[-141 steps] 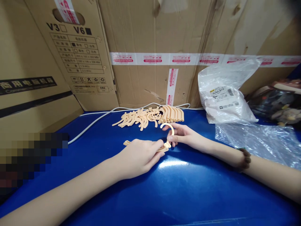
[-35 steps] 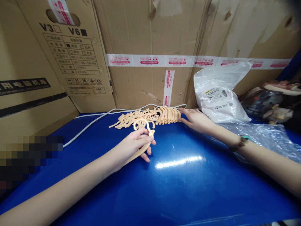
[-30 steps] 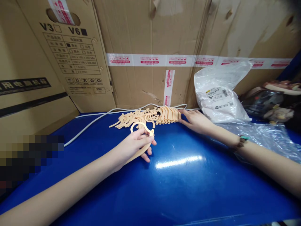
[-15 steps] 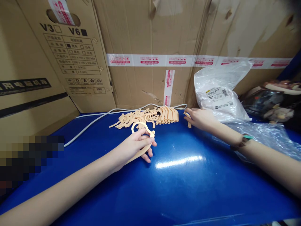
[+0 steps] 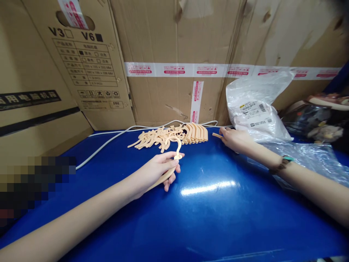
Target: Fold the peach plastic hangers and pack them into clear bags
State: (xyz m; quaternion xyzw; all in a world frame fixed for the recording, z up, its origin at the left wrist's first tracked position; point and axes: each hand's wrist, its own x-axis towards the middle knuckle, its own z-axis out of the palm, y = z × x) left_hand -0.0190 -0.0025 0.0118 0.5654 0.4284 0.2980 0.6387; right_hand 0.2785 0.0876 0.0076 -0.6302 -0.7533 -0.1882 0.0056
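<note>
My left hand (image 5: 160, 171) is closed round a peach plastic hanger (image 5: 174, 154) whose hook stands up above my fingers, just in front of a pile of peach hangers and hooks (image 5: 160, 136) at the back of the blue table (image 5: 207, 218). A neat row of peach hanger pieces (image 5: 197, 133) lies at the right end of that pile. My right hand (image 5: 236, 139) rests to the right of the row, pinching a small peach piece (image 5: 216, 135) that points left.
Cardboard boxes (image 5: 177, 54) wall off the back and left. A white cable (image 5: 109, 140) runs along the back edge. A labelled white plastic bag (image 5: 256, 109) and clear plastic sheeting (image 5: 302, 160) lie at the right, with a dark bag (image 5: 316, 122) behind.
My right hand reached to the row of pieces, took one small piece and drew back to the right. My left hand turned the hanger, so its hook now stands upright.
</note>
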